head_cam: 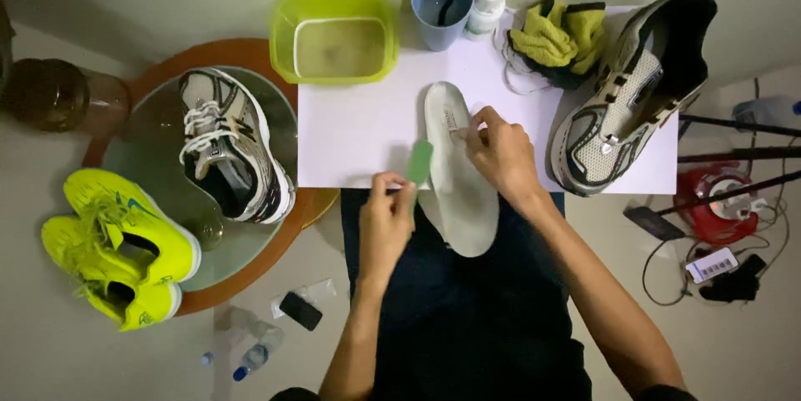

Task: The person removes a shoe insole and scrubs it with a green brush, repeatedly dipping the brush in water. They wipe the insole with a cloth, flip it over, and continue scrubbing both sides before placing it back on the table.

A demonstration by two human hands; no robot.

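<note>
Person seated on the floor, dark trousers, working over a white sheet (359, 130) spread in front of them.

Left hand (385, 221): fingers pinched together on the lower end of a small green brush (420, 162); its upper end stands against the left edge of the insole. Whether bristles face the insole, I cannot tell.

Right hand (499, 151): fingertips clamped on the right edge of the pale insole (457, 180), near its upper half, thumb on top.

Insole lies lengthwise, toe end on the sheet, heel end hanging past the sheet's near edge over the lap.

Handling, as I judge it: thin foam, very light, bends easily, likely to flop or slide under a sideways stroke unless pinned. Surface may be damp, so a bit slick. Best hold seems the edge at mid-length, as now, or flat palm pressure across the arch. Not fragile, though a hard pinch could crease it.

Around: lime tub (335, 37) of cloudy water at the sheet's far left corner; blue cup (440, 7) with a dark stick in it; white bottle (486, 5); yellow cloth (557, 36); one grey-white trainer (630, 92) on the sheet's right, laces out; its mate (232, 144) on a round glass tray at left; neon yellow pair (125, 247) beside that.
</note>
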